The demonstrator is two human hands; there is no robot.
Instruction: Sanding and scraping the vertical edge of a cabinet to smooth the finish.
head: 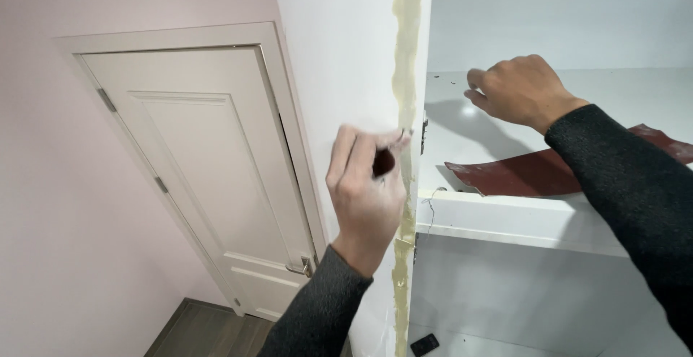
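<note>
One small dark sandpaper piece [383, 162], pinched in the left hand [366, 191], presses the vertical yellowed edge strip [406, 75].

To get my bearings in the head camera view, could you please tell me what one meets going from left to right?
Pink wall → white door → left hand holding a small dark piece → yellowish strip on the cabinet edge → right hand → dark red sheet on the shelf.

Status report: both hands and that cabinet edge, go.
Left hand pinching small dark red piece against yellowish cabinet edge strip. Right hand resting on white shelf, empty. Red sheet loose on shelf.
</note>
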